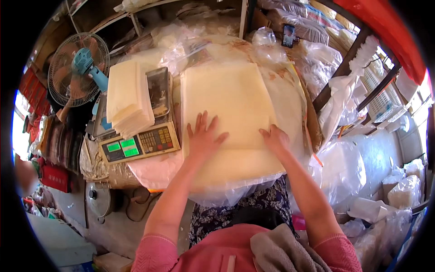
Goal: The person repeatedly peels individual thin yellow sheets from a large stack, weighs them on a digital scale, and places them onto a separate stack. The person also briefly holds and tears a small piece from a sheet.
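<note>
A broad, thin pale-yellow sheet [224, 102] lies flat on the table before me, with a crease or lower edge running across it near my wrists. My left hand [204, 136] rests palm down on its left part, fingers spread. At the sheet's right edge is my right hand [277, 137], its thumb and forefinger pointing inward; whether they pinch the edge is not plain. Left of the sheet, a thick stack of folded pale-yellow sheets [127, 95] sits on a digital scale [159, 137] with lit green displays.
A blue-green electric fan [81, 64] stands behind the scale. Clear plastic bags [176, 51] crowd the table's far side, and a phone [288, 35] is propped at the back right. More plastic wrap [343, 166] hangs at the right. A pan lid [98, 200] is low on the left.
</note>
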The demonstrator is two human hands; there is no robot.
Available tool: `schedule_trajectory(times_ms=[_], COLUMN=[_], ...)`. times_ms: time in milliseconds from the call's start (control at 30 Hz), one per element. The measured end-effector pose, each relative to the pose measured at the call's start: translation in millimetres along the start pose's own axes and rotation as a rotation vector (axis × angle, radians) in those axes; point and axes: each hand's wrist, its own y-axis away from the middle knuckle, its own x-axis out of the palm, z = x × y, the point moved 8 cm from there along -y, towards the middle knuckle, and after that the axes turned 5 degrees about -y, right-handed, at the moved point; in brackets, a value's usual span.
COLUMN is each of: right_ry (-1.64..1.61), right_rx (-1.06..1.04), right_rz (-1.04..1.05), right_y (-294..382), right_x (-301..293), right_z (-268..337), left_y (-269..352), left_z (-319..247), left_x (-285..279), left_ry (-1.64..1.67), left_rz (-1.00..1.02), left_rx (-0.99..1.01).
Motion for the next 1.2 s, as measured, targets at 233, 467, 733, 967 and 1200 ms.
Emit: schedule_trajectory(times_ms=[233,467,733,967,1200], right_ry=[0.011,0.267,0.288,0.123,0.115], right_rx=[-0.505,-0.654,-0.435,-0.571,-0.552], right_rz=[-0.190,-0.197,0.009,-0.115,-0.067], right_y=[20.2,25.7,77.8,80.8,81.0], right_x=[-34.3,22.5,20.2,45.2,50.8], right_z=[62.8,56.4,93.0,73.4,62.9], left_y=[0.5,-0.3,53.3,58.8,-9.7], left_z=[-1.4,-0.6,23.0,46.5,183.8], left_x=[15.2,22.1,23.6,-54.4,-275.3], left_ry=[-0.066,-0.081,1.140,1.068,1.165], left_rz=[0.071,0.048,-0.241,-0.267,-0.531], left_rx=[-0.005,-0.012,-0.552,-0.268,-0.222])
